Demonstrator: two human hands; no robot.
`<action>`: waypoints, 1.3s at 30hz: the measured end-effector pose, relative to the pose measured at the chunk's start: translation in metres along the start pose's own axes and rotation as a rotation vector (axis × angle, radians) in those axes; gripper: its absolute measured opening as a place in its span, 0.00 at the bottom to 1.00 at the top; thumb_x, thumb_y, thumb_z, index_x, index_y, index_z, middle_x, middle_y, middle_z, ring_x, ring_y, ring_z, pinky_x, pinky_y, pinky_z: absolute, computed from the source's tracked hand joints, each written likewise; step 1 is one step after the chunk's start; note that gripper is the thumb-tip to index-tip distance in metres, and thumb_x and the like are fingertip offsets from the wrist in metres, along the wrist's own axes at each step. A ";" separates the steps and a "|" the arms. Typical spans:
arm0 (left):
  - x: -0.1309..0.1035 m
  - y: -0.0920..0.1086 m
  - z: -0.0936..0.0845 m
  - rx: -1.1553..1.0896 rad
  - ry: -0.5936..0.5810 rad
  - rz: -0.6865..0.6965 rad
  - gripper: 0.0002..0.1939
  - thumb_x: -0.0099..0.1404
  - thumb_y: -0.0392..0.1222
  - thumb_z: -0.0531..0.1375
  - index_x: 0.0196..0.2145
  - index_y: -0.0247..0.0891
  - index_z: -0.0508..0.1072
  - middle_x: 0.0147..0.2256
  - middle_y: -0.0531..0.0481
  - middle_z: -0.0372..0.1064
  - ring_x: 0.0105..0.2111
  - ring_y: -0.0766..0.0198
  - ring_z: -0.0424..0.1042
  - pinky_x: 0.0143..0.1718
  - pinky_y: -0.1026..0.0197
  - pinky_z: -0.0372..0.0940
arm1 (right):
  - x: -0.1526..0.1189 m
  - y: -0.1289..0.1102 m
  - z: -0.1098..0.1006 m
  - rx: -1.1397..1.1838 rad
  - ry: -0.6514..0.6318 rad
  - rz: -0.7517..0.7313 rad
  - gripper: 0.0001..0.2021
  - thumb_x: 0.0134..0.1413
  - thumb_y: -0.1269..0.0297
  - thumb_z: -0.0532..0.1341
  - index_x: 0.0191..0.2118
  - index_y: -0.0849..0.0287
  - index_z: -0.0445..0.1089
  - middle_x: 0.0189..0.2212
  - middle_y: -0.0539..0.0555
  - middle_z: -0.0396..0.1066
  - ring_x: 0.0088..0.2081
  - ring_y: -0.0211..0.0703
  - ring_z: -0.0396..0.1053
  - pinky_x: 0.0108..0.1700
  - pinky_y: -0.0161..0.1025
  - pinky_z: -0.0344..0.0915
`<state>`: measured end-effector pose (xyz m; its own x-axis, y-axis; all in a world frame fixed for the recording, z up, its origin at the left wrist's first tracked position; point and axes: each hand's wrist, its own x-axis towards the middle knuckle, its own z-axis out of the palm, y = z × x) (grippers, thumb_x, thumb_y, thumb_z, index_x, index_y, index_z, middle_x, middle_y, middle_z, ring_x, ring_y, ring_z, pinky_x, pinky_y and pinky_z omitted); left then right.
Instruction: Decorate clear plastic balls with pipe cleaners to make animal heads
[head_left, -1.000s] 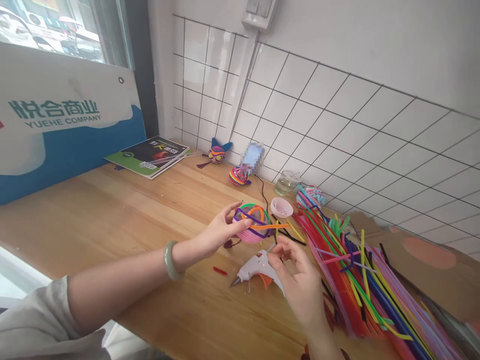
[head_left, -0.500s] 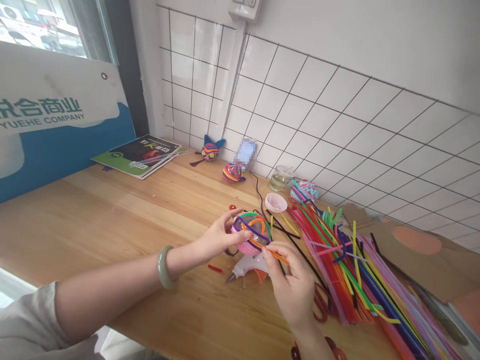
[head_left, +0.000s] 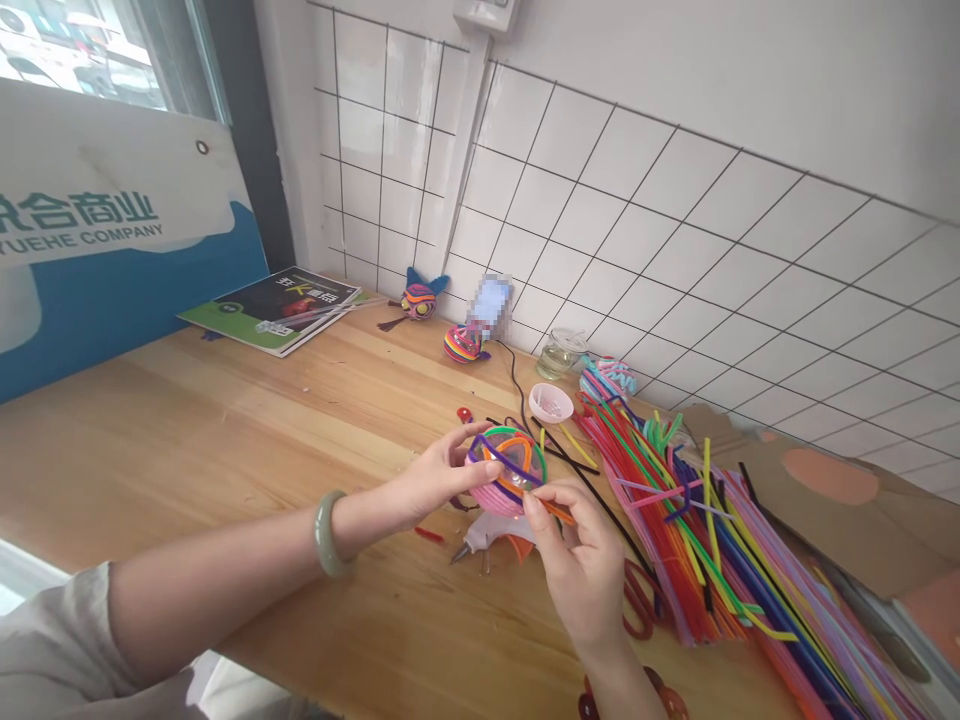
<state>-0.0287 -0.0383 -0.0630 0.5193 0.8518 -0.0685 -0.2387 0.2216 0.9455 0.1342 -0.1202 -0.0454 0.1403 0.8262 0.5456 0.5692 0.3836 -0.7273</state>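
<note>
My left hand grips the left side of a round ball wound with pink pipe cleaner, with purple, orange and green strips on its face. My right hand pinches an orange pipe cleaner at the ball's lower right edge; its fingers are closed. Beneath the ball lies a white glue gun with its nozzle pointing left. A short red piece rests on the wood beside the nozzle.
A large bundle of coloured pipe cleaners lies at right, with red-handled scissors beside it. Behind are a pink bowl, a glass jar, a phone, decorated balls and a booklet near the wall.
My right hand has shifted very slightly left along with the orange strip, whose free end now points lower. My left hand keeps its hold on the ball. The view has shifted slightly.
</note>
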 end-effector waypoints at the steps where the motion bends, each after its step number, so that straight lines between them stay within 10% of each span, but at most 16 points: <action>1: 0.000 -0.001 0.000 0.005 -0.006 0.002 0.43 0.53 0.56 0.69 0.61 0.38 0.60 0.52 0.38 0.71 0.49 0.51 0.71 0.43 0.57 0.67 | 0.000 0.000 0.000 0.001 -0.001 0.001 0.05 0.59 0.65 0.61 0.32 0.57 0.69 0.30 0.51 0.70 0.34 0.42 0.70 0.37 0.39 0.68; 18: -0.003 0.006 0.005 -0.181 -0.232 0.060 0.29 0.54 0.45 0.71 0.52 0.39 0.70 0.46 0.42 0.74 0.45 0.53 0.74 0.47 0.53 0.68 | 0.003 -0.003 -0.001 -0.045 -0.007 -0.077 0.05 0.59 0.66 0.61 0.31 0.56 0.69 0.28 0.51 0.69 0.33 0.41 0.69 0.35 0.38 0.67; 39: 0.001 -0.003 0.001 -0.095 -0.168 0.116 0.35 0.51 0.42 0.72 0.54 0.36 0.66 0.46 0.41 0.74 0.45 0.53 0.74 0.46 0.52 0.70 | 0.002 -0.003 0.003 -0.031 -0.030 -0.139 0.04 0.59 0.70 0.61 0.32 0.56 0.69 0.29 0.49 0.69 0.33 0.38 0.70 0.36 0.34 0.67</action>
<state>-0.0262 -0.0384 -0.0657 0.6116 0.7847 0.1006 -0.3769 0.1772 0.9091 0.1304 -0.1181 -0.0434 0.0340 0.7782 0.6271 0.6064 0.4827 -0.6319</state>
